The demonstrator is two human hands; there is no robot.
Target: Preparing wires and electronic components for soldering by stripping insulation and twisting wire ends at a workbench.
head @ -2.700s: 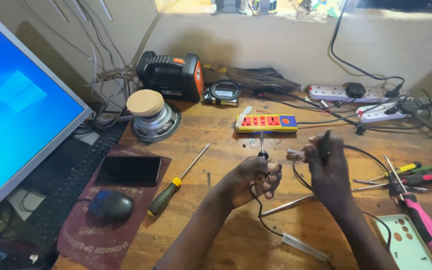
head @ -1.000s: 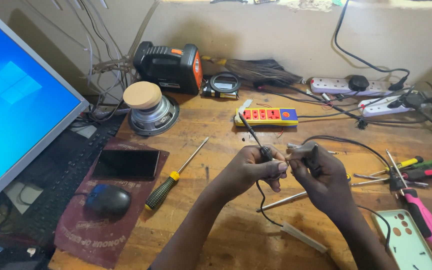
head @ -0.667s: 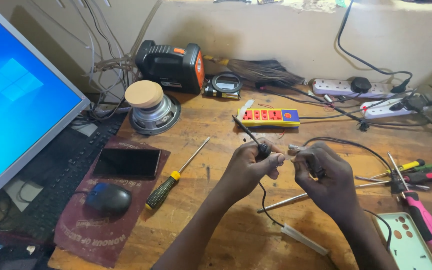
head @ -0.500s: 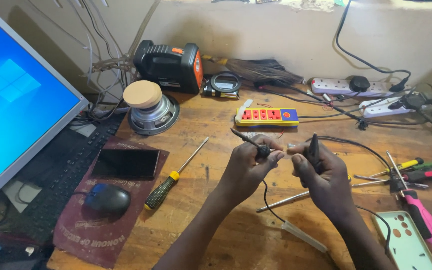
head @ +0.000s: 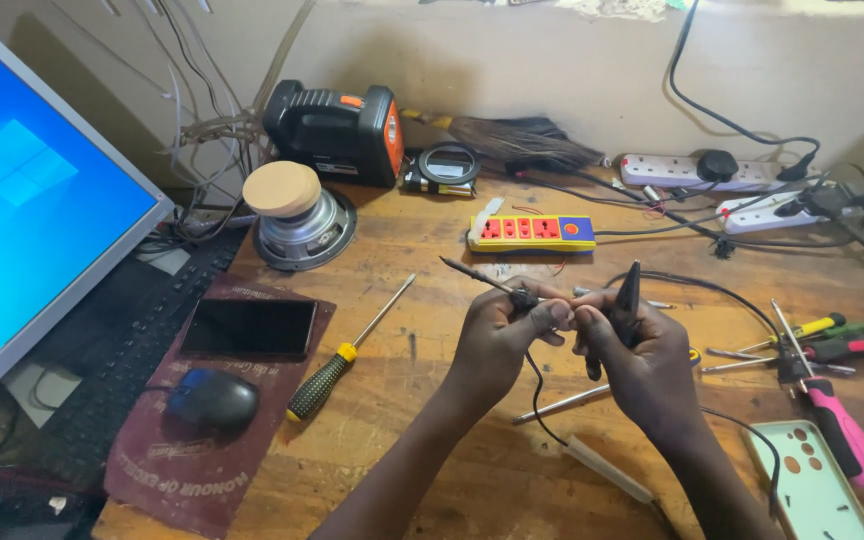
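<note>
My left hand [head: 497,345] grips a thin black probe [head: 487,280] whose metal tip points up and to the left. A black wire [head: 537,400] hangs from this probe down to the wooden desk [head: 402,450]. My right hand [head: 647,365] holds a second black probe [head: 629,295] that stands almost upright between its fingers. The two hands meet thumb to thumb above the middle of the desk. A grey metal rod [head: 562,403] lies on the desk under them.
A lit monitor [head: 22,200], keyboard [head: 122,340], mouse [head: 214,400] and phone [head: 249,327] on a maroon mat are at left. A yellow-handled screwdriver [head: 337,365], speaker [head: 297,215], black-orange device [head: 337,130], yellow power strip [head: 532,232], white power strips [head: 697,172] and pink-handled tool [head: 837,425] surround my hands.
My hands have come together. The probe in my left hand has tipped from near upright to pointing left. The right hand's probe now stands more upright.
</note>
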